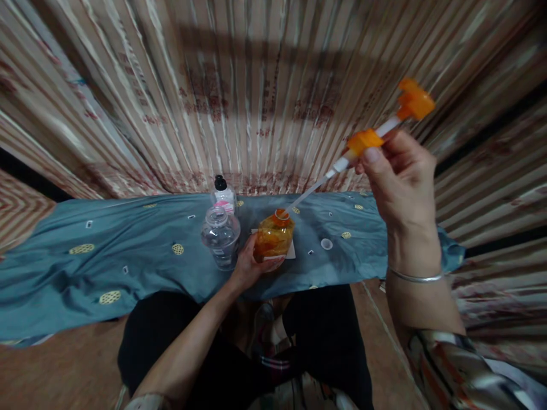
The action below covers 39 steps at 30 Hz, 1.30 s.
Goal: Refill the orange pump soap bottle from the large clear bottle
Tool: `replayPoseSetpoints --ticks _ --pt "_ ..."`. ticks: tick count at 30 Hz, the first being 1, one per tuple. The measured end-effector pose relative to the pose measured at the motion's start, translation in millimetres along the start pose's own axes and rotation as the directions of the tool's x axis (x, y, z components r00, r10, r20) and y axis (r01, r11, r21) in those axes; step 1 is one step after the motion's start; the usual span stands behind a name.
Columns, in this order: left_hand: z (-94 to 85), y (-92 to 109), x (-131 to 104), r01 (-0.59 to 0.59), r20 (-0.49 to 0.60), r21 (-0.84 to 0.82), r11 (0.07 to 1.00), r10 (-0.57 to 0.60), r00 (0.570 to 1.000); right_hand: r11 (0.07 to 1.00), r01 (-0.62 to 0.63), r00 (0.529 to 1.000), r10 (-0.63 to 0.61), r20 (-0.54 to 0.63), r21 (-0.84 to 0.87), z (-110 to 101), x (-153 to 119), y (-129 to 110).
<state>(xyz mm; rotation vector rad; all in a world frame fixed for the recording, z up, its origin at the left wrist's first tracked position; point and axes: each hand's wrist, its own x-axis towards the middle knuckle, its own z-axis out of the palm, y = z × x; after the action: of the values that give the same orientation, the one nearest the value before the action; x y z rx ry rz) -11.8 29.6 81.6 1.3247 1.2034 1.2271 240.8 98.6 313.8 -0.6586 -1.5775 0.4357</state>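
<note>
My left hand [253, 257] is wrapped round an amber see-through bottle [277, 234] on the cloth, its mouth uncapped. Raised at the right, my right hand [399, 171] pinches the collar of an orange pump dispenser [366, 141]. The pump's head is up and to the right, and its thin pale dip tube slants down to the mouth of the amber bottle. Whether the tube's tip is inside the mouth or just above it, I cannot tell. Left of my left hand stands a clear open bottle [220, 236].
Behind the clear bottle is a small bottle with a black cap [220, 185]. A small white round cap [326, 244] lies right of the amber bottle, and a pale flat piece [291, 250] lies beside it. A teal patterned cloth [149, 245] covers the surface; a pleated curtain [265, 85] hangs behind.
</note>
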Motion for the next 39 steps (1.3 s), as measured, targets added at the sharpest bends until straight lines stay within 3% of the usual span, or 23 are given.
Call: replayPoseSetpoints --ticks 6,12,18,20,22,25,28,29,32,39 --pt "0.3 -2 -1 0.005 0.004 0.003 1.000 -0.005 1.000 0.999 0.031 0.998 -0.033 -0.052 -0.031 -4 -1 -7" --pt "-1.8 1 -2 0.012 0.026 0.000 1.000 -0.012 1.000 0.996 0.053 0.977 -0.068 -0.204 -0.078 -39 -20 8" --pt "-3.1 5 -4 0.006 0.008 0.003 1.000 -0.006 1.000 1.000 0.027 0.862 -0.017 -0.507 0.014 -82 -37 30" --pt "-2.8 6 -4 0.002 0.002 0.007 1.000 -0.002 1.000 0.997 0.077 0.810 -0.051 -0.584 0.020 -83 -41 48" --pt "-2.7 5 -4 -0.001 0.001 0.012 1.000 0.001 1.000 0.998 0.043 0.800 -0.058 -0.598 -0.041 -75 -47 72" --pt "-3.4 4 -4 0.001 -0.005 0.024 1.000 -0.001 1.000 0.966 -0.173 0.880 0.065 -0.470 -0.191 -54 -62 117" --pt "-4.2 4 -5 0.008 -0.031 0.047 0.999 -0.006 0.999 0.811 -0.272 0.962 0.217 -0.166 -0.518 -34 -76 163" --pt "-4.3 4 -6 0.009 -0.038 0.054 0.998 -0.007 0.999 0.718 -0.249 0.951 0.310 -0.022 -0.650 -29 -80 176" --pt "-3.6 6 -8 0.011 -0.044 0.066 0.998 -0.008 0.999 0.669 -0.193 0.897 0.416 0.147 -0.718 -18 -91 206" --pt "-2.2 10 -9 0.031 -0.038 0.052 0.998 -0.029 0.999 0.596 -0.055 0.702 0.594 0.394 -0.801 -15 -115 237"
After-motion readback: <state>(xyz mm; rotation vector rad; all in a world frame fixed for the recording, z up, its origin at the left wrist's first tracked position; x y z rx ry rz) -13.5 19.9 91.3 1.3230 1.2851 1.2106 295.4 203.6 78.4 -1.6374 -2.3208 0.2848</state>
